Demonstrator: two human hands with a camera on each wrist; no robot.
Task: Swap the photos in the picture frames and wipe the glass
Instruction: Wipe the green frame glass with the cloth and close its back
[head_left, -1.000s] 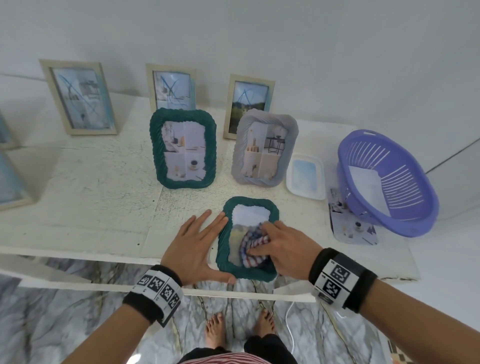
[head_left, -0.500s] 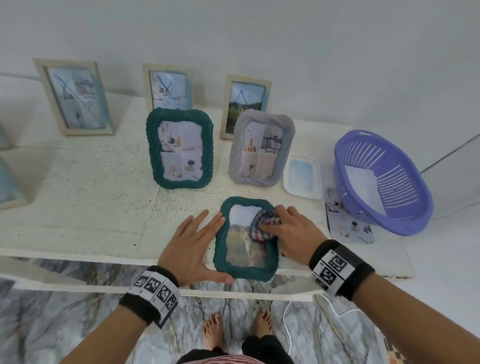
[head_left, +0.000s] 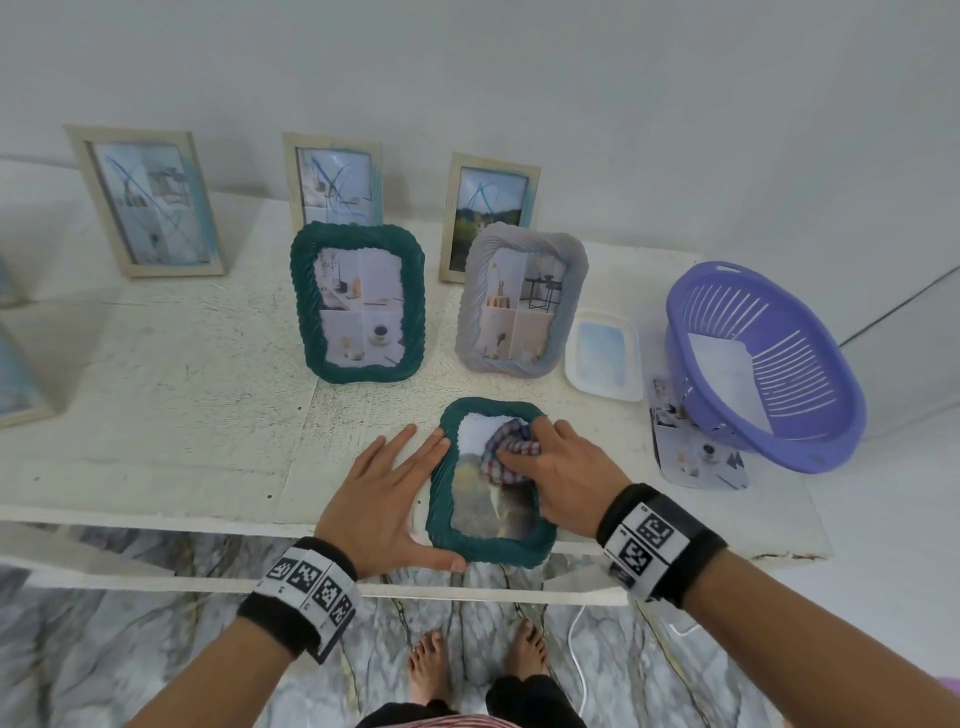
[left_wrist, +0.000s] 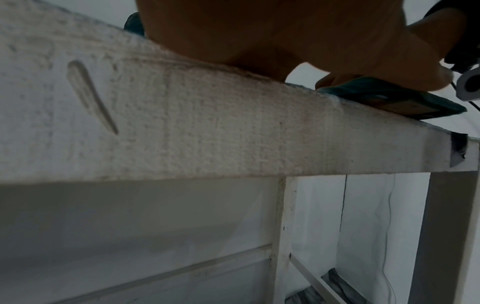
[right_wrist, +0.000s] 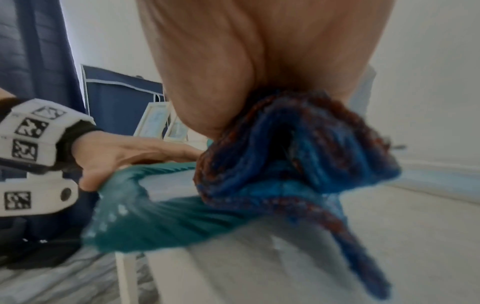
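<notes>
The right hand has its fingers curled over a bunched checked cloth, pressing it down on the glass in the upper part of a small green frame that lies flat at the front edge of the white table. The left hand lies flat and spread beside it, fingers straight along the frame's left border and the thumb hooked under its near corner, steadying it rather than grasping it. From the right wrist the cloth reads blue and reddish, blurred, with the green border just under it. Behind the flat frame stand two upright ones, a larger green frame and, to its right, a grey frame, each showing a collage of pale interior shots. Further back, against the wall, three wooden frames stand in a row, their glass streaked with blue scribbles. Just right of the grey frame a white tray lies flat, and beyond it a purple slotted basket sits tilted near the table's right end, with a loose photo partly under it. The tabletop is rough, painted white, and chipped at its right front edge. Below it are a white lower rail, a marbled grey floor, a thin white cable, and the person's bare feet. The wall is plain and pale.
</notes>
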